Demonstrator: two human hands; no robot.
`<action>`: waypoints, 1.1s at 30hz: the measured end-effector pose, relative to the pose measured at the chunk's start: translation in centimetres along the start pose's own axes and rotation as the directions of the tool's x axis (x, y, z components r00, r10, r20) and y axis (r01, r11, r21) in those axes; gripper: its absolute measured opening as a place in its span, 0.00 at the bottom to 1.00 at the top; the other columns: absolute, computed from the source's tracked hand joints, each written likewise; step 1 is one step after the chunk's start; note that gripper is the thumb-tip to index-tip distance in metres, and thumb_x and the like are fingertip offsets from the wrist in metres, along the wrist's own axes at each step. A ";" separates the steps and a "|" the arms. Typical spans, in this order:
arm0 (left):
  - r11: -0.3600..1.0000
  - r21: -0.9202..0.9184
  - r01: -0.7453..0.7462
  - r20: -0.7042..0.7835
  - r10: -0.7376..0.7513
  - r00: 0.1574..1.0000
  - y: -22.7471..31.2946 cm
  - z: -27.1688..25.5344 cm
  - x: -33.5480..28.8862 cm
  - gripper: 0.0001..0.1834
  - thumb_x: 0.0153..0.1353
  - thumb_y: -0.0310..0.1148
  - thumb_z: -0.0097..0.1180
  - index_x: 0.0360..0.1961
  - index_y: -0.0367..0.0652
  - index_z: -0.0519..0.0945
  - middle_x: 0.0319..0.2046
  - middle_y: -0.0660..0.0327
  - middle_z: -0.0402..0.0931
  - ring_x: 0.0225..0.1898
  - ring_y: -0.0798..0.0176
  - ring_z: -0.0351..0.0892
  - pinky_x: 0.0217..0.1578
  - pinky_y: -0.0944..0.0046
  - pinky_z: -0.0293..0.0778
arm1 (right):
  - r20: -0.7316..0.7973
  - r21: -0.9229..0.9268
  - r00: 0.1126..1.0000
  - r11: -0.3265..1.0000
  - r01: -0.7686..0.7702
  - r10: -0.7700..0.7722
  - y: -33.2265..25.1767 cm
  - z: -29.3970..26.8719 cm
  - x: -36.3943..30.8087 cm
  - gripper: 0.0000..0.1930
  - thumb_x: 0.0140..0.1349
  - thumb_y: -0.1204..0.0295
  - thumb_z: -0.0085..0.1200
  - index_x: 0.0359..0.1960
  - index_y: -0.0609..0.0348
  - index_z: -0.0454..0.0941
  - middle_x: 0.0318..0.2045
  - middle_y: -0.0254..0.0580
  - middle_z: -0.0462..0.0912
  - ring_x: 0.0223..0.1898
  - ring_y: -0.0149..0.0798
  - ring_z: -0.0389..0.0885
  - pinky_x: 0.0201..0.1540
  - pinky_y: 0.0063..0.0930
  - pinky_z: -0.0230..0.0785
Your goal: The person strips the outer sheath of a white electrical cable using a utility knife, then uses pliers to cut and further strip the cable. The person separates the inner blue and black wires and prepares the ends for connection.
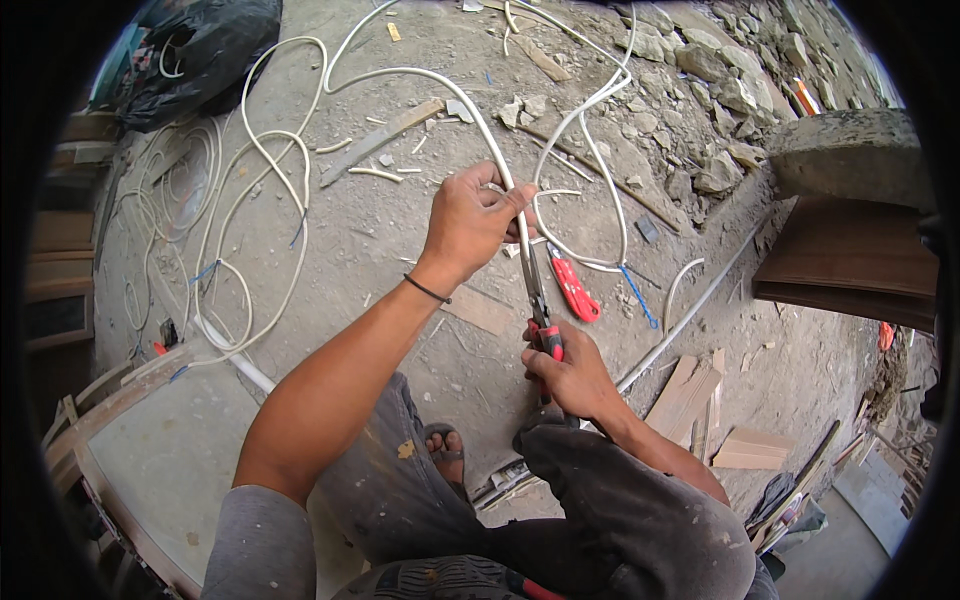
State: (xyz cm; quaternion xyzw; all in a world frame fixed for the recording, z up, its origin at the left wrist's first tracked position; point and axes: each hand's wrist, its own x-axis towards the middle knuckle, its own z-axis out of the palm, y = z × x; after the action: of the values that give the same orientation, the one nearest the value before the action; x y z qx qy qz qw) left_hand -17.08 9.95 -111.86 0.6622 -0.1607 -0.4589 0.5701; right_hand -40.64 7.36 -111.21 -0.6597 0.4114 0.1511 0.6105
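Observation:
My left hand point(468, 222) pinches a white cable point(470, 105) near its end, thumb against fingers. Below that grip, the jaws of long-nose pliers point(536, 292) meet the cable's end; whether they bite into it is too small to tell. My right hand point(574, 368) is wrapped round the pliers' red and black handles, just above my bent knee. From my left hand the cable arcs up and away to the far left. On the ground, right of the jaws, lies a red utility knife point(574, 286).
Loops of white cable point(300, 150) spread over the dusty ground at left and far right. Broken rubble point(715, 90) is heaped at the far right, near brown boards point(850, 262). A black plastic bag point(205, 60) sits far left; a framed panel point(165, 450) lies near left.

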 end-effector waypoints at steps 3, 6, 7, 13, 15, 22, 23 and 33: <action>0.999 0.031 0.031 -0.011 -0.031 0.999 0.1 0.0 0.2 0.14 0.72 0.35 0.65 0.43 0.34 0.76 0.29 0.50 0.87 0.28 0.61 0.90 0.28 0.65 0.88 | -0.016 0.026 1.000 1.000 0.007 -0.007 -0.1 0.0 0.3 0.20 0.61 0.58 0.61 0.46 0.63 0.80 0.34 0.58 0.85 0.40 0.60 0.85 0.47 0.50 0.74; 0.999 0.042 -0.026 -0.014 0.027 1.000 0.2 0.0 0.6 0.15 0.72 0.35 0.66 0.43 0.34 0.77 0.29 0.50 0.87 0.28 0.62 0.90 0.28 0.65 0.87 | -0.022 0.017 1.000 1.000 -0.008 0.008 -0.6 -0.2 0.6 0.19 0.62 0.59 0.61 0.44 0.62 0.80 0.32 0.54 0.85 0.37 0.55 0.87 0.44 0.47 0.74; 0.998 0.057 -0.009 -0.014 0.010 1.000 0.2 0.0 0.7 0.15 0.71 0.35 0.66 0.43 0.33 0.77 0.28 0.50 0.87 0.28 0.62 0.90 0.28 0.65 0.87 | -0.020 0.007 1.000 1.000 -0.021 0.022 -0.8 -0.2 0.7 0.18 0.62 0.59 0.61 0.44 0.62 0.80 0.31 0.53 0.86 0.35 0.52 0.87 0.43 0.46 0.75; 0.998 0.061 -0.028 0.015 0.027 1.000 0.1 0.1 0.8 0.16 0.71 0.36 0.67 0.44 0.33 0.77 0.28 0.50 0.87 0.28 0.62 0.90 0.28 0.65 0.87 | 0.017 0.054 0.995 0.994 -0.095 0.094 -1.3 -0.2 0.5 0.11 0.61 0.63 0.60 0.39 0.56 0.81 0.22 0.37 0.85 0.25 0.36 0.86 0.35 0.34 0.74; 0.998 0.066 -0.022 0.019 0.021 1.000 0.0 0.2 0.9 0.16 0.71 0.36 0.67 0.44 0.33 0.77 0.28 0.50 0.87 0.28 0.62 0.90 0.29 0.65 0.87 | 0.032 0.107 0.998 0.992 -0.062 0.059 -1.2 -0.1 0.4 0.07 0.63 0.72 0.58 0.40 0.61 0.79 0.22 0.38 0.82 0.22 0.33 0.82 0.27 0.32 0.72; 1.000 0.028 -0.001 0.038 0.000 0.999 -0.1 0.0 1.1 0.16 0.70 0.36 0.67 0.43 0.33 0.77 0.28 0.50 0.87 0.28 0.62 0.90 0.30 0.64 0.88 | 0.058 0.165 0.997 0.985 -0.054 0.045 -0.7 -0.1 0.5 0.05 0.63 0.77 0.57 0.39 0.63 0.77 0.21 0.38 0.80 0.20 0.32 0.79 0.23 0.31 0.70; 1.000 0.028 -0.006 0.040 0.005 0.999 -0.1 0.0 1.1 0.16 0.70 0.36 0.67 0.43 0.34 0.77 0.28 0.51 0.87 0.28 0.62 0.90 0.30 0.64 0.88 | 0.062 0.173 0.997 0.983 -0.054 0.044 -0.6 -0.1 0.5 0.05 0.62 0.77 0.57 0.39 0.63 0.77 0.21 0.37 0.79 0.20 0.32 0.79 0.23 0.31 0.70; 0.993 -0.108 0.051 0.039 -0.047 0.998 -0.9 -0.9 1.2 0.16 0.72 0.37 0.65 0.44 0.33 0.77 0.31 0.50 0.87 0.31 0.60 0.91 0.32 0.63 0.88 | -0.011 0.065 0.996 0.994 -0.089 0.090 0.2 0.5 1.0 0.06 0.56 0.69 0.58 0.34 0.55 0.79 0.19 0.35 0.79 0.24 0.34 0.83 0.33 0.35 0.71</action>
State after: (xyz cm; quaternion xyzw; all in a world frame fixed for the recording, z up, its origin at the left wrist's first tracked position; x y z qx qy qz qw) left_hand -16.00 9.85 -113.28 0.6254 -0.1298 -0.4930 0.5908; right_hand -40.00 7.51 -112.17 -0.6217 0.4496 0.1603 0.6211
